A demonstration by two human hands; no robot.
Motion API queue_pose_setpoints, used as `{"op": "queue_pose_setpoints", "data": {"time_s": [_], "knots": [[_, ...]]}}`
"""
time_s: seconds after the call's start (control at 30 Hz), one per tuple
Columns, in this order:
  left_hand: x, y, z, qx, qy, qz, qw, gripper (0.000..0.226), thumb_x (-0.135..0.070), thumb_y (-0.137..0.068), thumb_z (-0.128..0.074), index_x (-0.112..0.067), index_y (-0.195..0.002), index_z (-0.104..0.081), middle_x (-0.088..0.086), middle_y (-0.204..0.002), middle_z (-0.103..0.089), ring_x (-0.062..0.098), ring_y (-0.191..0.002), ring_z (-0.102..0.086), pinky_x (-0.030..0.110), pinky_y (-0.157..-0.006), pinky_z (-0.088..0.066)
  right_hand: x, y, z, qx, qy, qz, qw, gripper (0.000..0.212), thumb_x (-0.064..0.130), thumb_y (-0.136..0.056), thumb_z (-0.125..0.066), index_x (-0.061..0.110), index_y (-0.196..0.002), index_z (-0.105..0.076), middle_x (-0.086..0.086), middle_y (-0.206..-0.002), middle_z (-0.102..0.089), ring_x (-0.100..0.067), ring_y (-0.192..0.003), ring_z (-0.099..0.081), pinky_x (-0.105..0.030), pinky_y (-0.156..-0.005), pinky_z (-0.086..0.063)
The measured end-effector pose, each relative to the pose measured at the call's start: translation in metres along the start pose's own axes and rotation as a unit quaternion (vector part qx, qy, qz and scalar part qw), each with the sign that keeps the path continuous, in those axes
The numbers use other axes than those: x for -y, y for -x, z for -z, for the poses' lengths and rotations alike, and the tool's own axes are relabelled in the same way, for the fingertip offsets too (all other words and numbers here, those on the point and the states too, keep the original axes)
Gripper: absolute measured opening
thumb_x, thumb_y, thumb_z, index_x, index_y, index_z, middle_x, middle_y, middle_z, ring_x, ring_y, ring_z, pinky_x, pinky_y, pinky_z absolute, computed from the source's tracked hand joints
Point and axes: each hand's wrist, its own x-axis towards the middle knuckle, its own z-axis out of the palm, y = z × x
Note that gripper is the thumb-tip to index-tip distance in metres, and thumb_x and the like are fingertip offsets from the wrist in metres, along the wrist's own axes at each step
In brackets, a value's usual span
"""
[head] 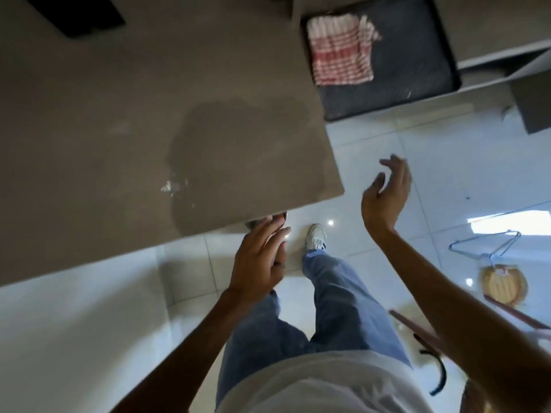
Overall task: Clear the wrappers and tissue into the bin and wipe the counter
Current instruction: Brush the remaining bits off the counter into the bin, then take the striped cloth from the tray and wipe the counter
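While a damp patch [238, 150] darkens the counter [89, 129] near its corner, the left hand [259, 257] hangs open-fingered and empty just below that edge, and the right hand [384, 195], spread and empty, hovers beside the corner over floor tiles [387, 138].

"What's that grey thing under the near corner of the counter [119, 114]?"

"Can't tell. The left hand [259, 257] and the counter edge hide most of it."

"And the right hand [384, 195]?"

"Its fingertips are smeared with blur. At far left a dark shape [77, 13] is cut by the top edge. At near right, the wooden pieces [417, 329] and black strap [438, 374] run behind the forearm."
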Motion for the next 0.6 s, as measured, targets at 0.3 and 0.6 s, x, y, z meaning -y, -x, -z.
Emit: {"op": "queue_pose_setpoints", "data": {"time_s": [0.3,0.6], "knots": [[-0.018,-0.196,0.008,-0.056,-0.197,0.133,0.970,0.064,-0.047,-0.107,-0.046,-0.017,-0.163,-0.037,0.019,-0.174,-0.024,0.044,-0.162,-0.014,0.053,-0.133,-0.014,0.089,-0.230,-0.132,0.193,0.185,0.104,0.958,0.077,0.063,-0.100,-0.038,0.018,-0.162,-0.029,-0.020,-0.173,-0.011,-0.043,-0.161,-0.006,-0.065,-0.126,-0.015],[0.011,-0.221,0.010,-0.046,-0.223,0.200,0.953,0.055,-0.043,-0.109,-0.042,-0.015,-0.157,-0.045,0.020,-0.174,-0.021,0.045,-0.162,-0.008,0.054,-0.134,-0.015,0.116,-0.261,-0.150,0.228,0.226,0.140,0.937,0.066,0.036,-0.089,-0.063,0.003,-0.144,-0.048,-0.020,-0.154,-0.043,-0.039,-0.144,-0.040,-0.051,-0.117,-0.039]]}}
